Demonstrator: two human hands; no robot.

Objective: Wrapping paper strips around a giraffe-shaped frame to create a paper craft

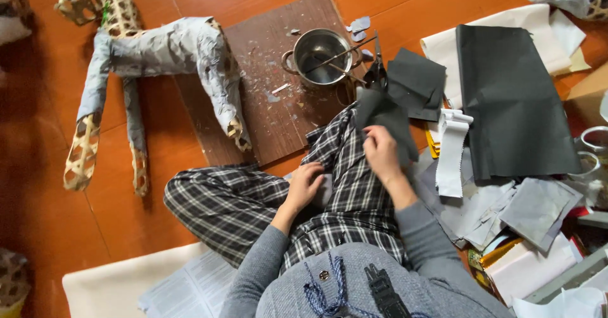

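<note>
The right hand is gripping a dark paper piece over the plaid-trousered knee, while the left hand is resting, fingers loosely curled, on the lap beside a grey scrap.

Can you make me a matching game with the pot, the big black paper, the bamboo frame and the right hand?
Things:
1. metal pot
2. large black sheet
3. bamboo frame
4. right hand

Places or states:
A. partly covered in grey paper, lying on the floor
B. holding a piece of black paper
C. on the brown board, sticks resting in it
D. spread flat over white paper

Pairs: 1-C, 2-D, 3-A, 4-B
</note>
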